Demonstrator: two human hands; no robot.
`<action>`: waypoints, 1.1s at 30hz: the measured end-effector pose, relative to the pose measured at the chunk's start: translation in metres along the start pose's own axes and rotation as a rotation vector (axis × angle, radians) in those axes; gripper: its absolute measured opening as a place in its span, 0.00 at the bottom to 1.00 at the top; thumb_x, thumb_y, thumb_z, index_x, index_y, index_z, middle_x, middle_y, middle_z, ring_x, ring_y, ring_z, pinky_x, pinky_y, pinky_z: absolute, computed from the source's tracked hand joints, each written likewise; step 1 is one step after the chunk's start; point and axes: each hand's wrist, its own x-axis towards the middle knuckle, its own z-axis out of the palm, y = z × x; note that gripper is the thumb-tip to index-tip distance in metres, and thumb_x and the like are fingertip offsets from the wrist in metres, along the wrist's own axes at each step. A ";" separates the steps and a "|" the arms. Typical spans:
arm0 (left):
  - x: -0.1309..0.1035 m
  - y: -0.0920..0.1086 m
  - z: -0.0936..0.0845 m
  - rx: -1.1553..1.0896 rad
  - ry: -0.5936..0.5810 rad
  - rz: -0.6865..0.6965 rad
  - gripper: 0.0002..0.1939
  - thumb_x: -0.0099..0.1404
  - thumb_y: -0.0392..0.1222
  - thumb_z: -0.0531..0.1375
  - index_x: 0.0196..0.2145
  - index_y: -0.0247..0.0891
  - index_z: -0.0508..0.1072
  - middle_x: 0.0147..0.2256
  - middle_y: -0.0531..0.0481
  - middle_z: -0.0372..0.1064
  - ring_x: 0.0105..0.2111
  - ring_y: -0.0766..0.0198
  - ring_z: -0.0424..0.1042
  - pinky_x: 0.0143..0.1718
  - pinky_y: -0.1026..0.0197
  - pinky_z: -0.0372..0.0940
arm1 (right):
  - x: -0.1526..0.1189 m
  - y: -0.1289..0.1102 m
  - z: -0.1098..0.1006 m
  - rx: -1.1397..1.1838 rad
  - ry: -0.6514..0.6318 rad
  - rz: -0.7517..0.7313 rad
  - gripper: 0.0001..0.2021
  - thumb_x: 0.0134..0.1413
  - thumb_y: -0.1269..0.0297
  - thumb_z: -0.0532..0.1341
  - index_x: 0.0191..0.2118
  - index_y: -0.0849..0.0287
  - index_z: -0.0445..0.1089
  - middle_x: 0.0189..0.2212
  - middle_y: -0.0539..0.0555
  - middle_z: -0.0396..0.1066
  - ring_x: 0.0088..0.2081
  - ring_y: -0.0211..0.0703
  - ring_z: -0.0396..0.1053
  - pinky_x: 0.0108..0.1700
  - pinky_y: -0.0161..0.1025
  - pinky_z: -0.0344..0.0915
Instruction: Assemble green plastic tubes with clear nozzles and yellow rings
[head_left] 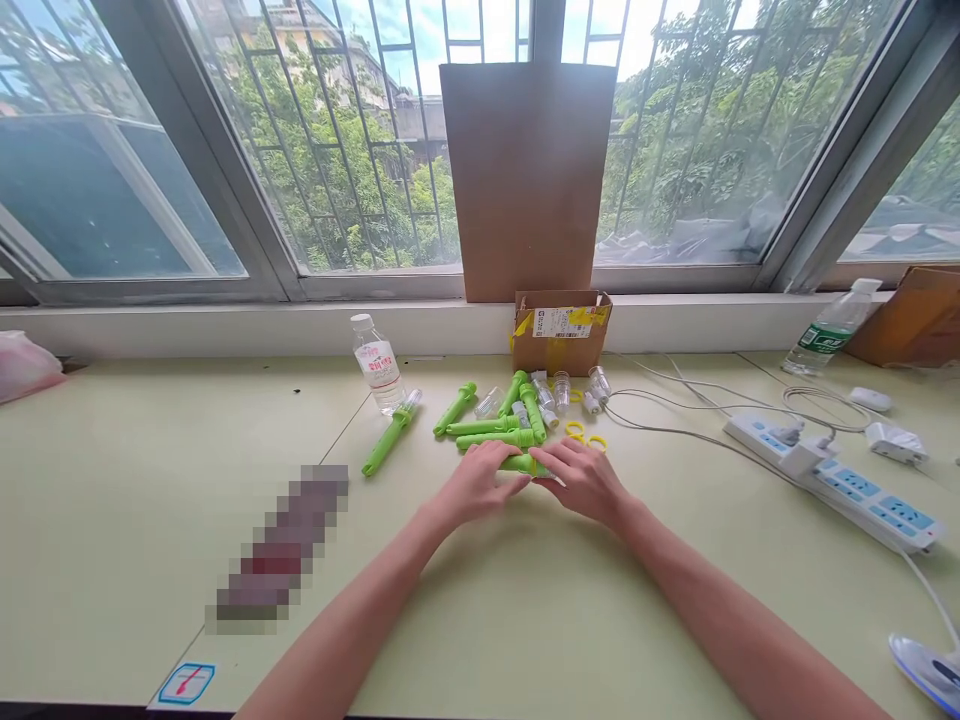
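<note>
OK so you've got both grips on one green tube [514, 463]: your left grip [480, 483] is closed around its left part, your right grip [583, 480] pinches the right end, where one yellow band [533, 463] shows. Your right fingers hide most of that end, so I can't tell what else is there.

I count seven green tubes altogether. Besides yours, five loose tubes [484, 426] lie bunched just beyond your left grip and the held tube, and one capped tube [386, 447] sits off to the left of your left grip with a clear cap on its far end.

Clear caps [489, 403]: at least four loose ones past your grips, but they overlap so I can't pin it down. Yellow rings [575, 430]: two plain to see just beyond your right grip, plus yellow bits among the caps.

Two water bottles [379, 372] on the bench [570, 610], one beyond and left of your left grip, the other far off past your right. One small cardboard box [559, 350] straight past both grips, one power strip [862, 500] well right of your right grip.
</note>
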 end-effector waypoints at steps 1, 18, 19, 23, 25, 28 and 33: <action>0.000 0.000 0.000 -0.005 0.009 0.001 0.14 0.63 0.47 0.56 0.44 0.40 0.69 0.40 0.46 0.71 0.43 0.57 0.69 0.43 0.55 0.64 | 0.000 0.001 0.000 0.003 -0.003 0.003 0.14 0.59 0.61 0.57 0.49 0.57 0.68 0.36 0.57 0.74 0.34 0.44 0.69 0.36 0.40 0.63; -0.001 0.002 0.015 0.145 0.074 -0.002 0.06 0.61 0.41 0.58 0.36 0.38 0.64 0.32 0.48 0.71 0.32 0.58 0.70 0.35 0.57 0.63 | 0.000 -0.005 -0.004 0.127 -0.045 0.077 0.16 0.56 0.55 0.58 0.46 0.58 0.69 0.35 0.57 0.75 0.32 0.44 0.72 0.31 0.37 0.62; -0.001 0.002 0.016 0.169 0.074 0.010 0.06 0.62 0.40 0.57 0.36 0.38 0.64 0.32 0.49 0.71 0.32 0.58 0.70 0.35 0.57 0.63 | 0.001 -0.006 -0.005 0.141 -0.048 0.093 0.16 0.55 0.55 0.58 0.46 0.58 0.69 0.35 0.57 0.76 0.32 0.44 0.72 0.31 0.36 0.62; -0.002 -0.001 0.017 0.242 0.089 0.087 0.04 0.64 0.40 0.56 0.36 0.38 0.64 0.30 0.49 0.70 0.31 0.58 0.69 0.33 0.58 0.61 | 0.005 -0.011 -0.010 0.226 -0.091 0.201 0.15 0.54 0.54 0.59 0.43 0.57 0.70 0.30 0.55 0.75 0.29 0.42 0.70 0.29 0.35 0.60; -0.002 -0.002 0.016 0.283 0.098 0.141 0.03 0.65 0.40 0.54 0.35 0.38 0.64 0.30 0.48 0.69 0.31 0.59 0.69 0.33 0.58 0.60 | 0.007 -0.012 -0.012 0.280 -0.132 0.275 0.14 0.54 0.54 0.59 0.40 0.57 0.72 0.24 0.52 0.73 0.24 0.39 0.67 0.27 0.34 0.58; -0.001 -0.002 0.012 0.374 0.101 0.214 0.05 0.66 0.38 0.51 0.33 0.37 0.64 0.28 0.48 0.68 0.29 0.60 0.67 0.31 0.59 0.59 | 0.008 -0.013 -0.011 0.373 -0.169 0.362 0.14 0.54 0.52 0.58 0.38 0.57 0.72 0.18 0.48 0.67 0.20 0.36 0.62 0.24 0.33 0.56; 0.001 -0.001 0.004 0.422 0.066 0.234 0.06 0.66 0.38 0.50 0.37 0.37 0.67 0.28 0.48 0.70 0.29 0.59 0.69 0.32 0.58 0.60 | 0.007 -0.013 -0.005 0.290 -0.083 0.288 0.14 0.54 0.54 0.60 0.41 0.57 0.71 0.26 0.52 0.72 0.26 0.40 0.65 0.28 0.35 0.59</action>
